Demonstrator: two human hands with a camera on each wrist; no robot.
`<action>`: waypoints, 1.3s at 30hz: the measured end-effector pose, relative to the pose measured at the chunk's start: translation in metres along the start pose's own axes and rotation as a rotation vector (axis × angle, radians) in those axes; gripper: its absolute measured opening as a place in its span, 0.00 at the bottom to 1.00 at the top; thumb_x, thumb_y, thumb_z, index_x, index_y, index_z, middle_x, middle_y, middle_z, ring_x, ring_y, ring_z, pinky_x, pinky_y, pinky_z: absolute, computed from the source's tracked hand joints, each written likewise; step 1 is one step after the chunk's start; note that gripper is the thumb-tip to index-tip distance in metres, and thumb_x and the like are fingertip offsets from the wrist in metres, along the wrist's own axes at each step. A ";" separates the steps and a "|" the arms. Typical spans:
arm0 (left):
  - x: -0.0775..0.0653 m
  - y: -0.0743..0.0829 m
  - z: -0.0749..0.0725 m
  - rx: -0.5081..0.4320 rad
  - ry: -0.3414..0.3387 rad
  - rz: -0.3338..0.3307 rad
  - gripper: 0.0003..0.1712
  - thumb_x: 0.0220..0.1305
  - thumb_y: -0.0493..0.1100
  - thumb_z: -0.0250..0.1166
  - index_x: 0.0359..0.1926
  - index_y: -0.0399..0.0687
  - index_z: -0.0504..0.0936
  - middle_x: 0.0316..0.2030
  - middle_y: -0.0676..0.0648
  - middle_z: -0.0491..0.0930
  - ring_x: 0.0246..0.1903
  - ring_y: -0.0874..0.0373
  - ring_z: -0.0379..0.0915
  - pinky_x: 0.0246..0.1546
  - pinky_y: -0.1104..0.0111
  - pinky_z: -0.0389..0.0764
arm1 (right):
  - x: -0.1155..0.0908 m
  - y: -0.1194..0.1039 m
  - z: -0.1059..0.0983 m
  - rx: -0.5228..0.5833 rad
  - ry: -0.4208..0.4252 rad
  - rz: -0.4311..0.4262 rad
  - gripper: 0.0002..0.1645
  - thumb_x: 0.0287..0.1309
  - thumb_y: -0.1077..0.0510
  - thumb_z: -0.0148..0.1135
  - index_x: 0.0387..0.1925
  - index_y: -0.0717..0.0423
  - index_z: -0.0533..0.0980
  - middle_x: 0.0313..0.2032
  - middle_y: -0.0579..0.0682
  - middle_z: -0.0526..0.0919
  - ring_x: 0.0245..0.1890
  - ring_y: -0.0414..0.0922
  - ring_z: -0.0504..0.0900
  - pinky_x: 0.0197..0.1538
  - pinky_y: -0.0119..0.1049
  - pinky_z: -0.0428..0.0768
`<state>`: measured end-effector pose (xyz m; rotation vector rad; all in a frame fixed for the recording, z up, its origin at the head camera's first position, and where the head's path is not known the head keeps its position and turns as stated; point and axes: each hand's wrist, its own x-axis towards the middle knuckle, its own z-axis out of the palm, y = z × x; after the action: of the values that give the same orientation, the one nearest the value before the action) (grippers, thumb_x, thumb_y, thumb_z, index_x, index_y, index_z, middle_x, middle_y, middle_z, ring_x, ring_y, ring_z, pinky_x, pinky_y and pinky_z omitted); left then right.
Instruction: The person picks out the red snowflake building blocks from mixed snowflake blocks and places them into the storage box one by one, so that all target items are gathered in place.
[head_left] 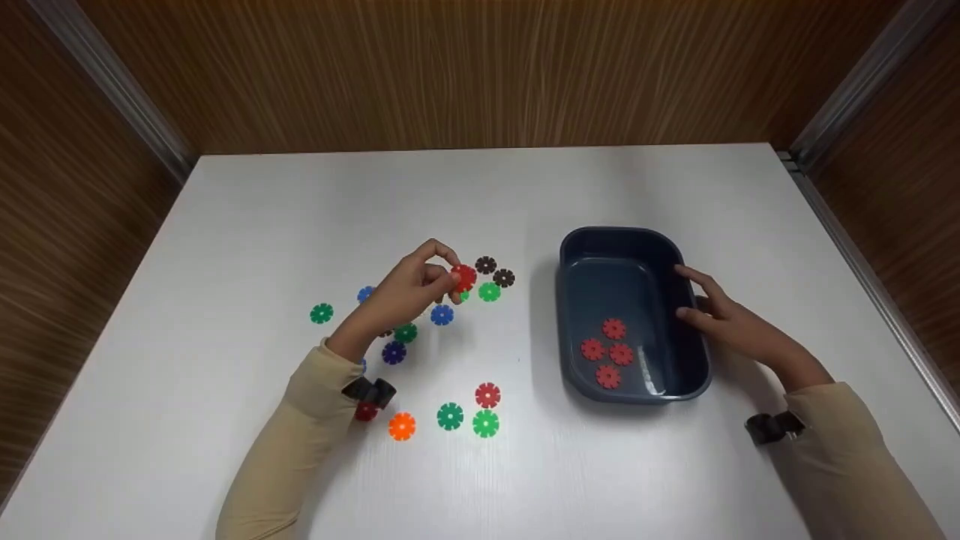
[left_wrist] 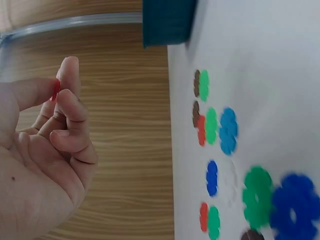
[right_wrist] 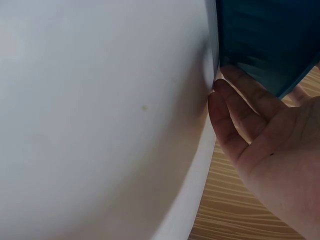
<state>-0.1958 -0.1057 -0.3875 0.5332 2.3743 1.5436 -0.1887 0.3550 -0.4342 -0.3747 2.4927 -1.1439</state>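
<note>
My left hand pinches a red notched plastic disc between thumb and fingers, held up over the loose discs. In the left wrist view that red disc shows edge-on at the fingertips. To the right stands a dark blue tub with several red discs lying at its near end. My right hand holds the tub by its right wall, thumb and forefinger over the rim. In the right wrist view the other fingers lie along the outside of the tub.
Loose notched discs lie left of the tub: dark brown, light green, blue and others partly under my left arm. Nearer me are an orange disc, a red disc and green ones. Wooden panels border the white table.
</note>
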 end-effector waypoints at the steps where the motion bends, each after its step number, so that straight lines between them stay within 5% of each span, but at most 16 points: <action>1: 0.002 0.002 0.002 -0.004 0.003 0.000 0.11 0.72 0.42 0.52 0.53 0.46 0.68 0.32 0.41 0.84 0.24 0.57 0.61 0.25 0.71 0.63 | 0.000 0.000 0.000 0.001 -0.002 0.000 0.42 0.72 0.47 0.47 0.75 0.38 0.37 0.75 0.66 0.39 0.70 0.73 0.51 0.64 0.71 0.55; 14: 0.034 0.028 0.031 -0.077 -0.023 0.013 0.14 0.68 0.39 0.56 0.53 0.49 0.69 0.35 0.40 0.84 0.35 0.58 0.76 0.37 0.71 0.74 | 0.003 -0.001 0.002 -0.011 -0.007 0.002 0.41 0.71 0.47 0.47 0.75 0.39 0.37 0.74 0.68 0.39 0.70 0.74 0.49 0.64 0.72 0.54; 23: 0.050 0.035 0.063 0.005 -0.113 0.040 0.14 0.68 0.37 0.53 0.53 0.49 0.71 0.31 0.44 0.85 0.22 0.60 0.56 0.28 0.69 0.61 | 0.004 -0.001 0.000 -0.017 -0.005 0.007 0.42 0.71 0.46 0.47 0.75 0.39 0.36 0.74 0.69 0.39 0.69 0.74 0.50 0.63 0.72 0.54; 29: 0.057 0.038 0.079 -0.009 -0.156 0.081 0.14 0.69 0.40 0.56 0.54 0.49 0.72 0.32 0.42 0.84 0.28 0.61 0.70 0.31 0.70 0.64 | 0.003 -0.001 -0.001 -0.015 0.001 -0.004 0.42 0.72 0.47 0.47 0.75 0.40 0.36 0.74 0.69 0.40 0.69 0.73 0.52 0.64 0.71 0.56; 33: 0.061 0.038 0.088 -0.001 -0.173 0.062 0.15 0.69 0.41 0.57 0.55 0.48 0.73 0.32 0.43 0.84 0.35 0.52 0.80 0.32 0.72 0.67 | 0.003 -0.001 0.000 -0.006 0.004 -0.022 0.41 0.72 0.50 0.47 0.75 0.41 0.37 0.74 0.69 0.41 0.69 0.73 0.53 0.63 0.71 0.56; 39: 0.066 0.038 0.096 0.021 -0.185 0.039 0.16 0.69 0.40 0.58 0.56 0.47 0.73 0.33 0.43 0.84 0.42 0.44 0.82 0.30 0.72 0.67 | 0.003 -0.002 0.000 -0.006 0.005 -0.018 0.41 0.72 0.49 0.47 0.75 0.41 0.37 0.73 0.70 0.41 0.69 0.73 0.53 0.64 0.71 0.55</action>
<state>-0.2101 0.0158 -0.3929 0.6991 2.2548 1.4202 -0.1910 0.3526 -0.4338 -0.3968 2.5019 -1.1458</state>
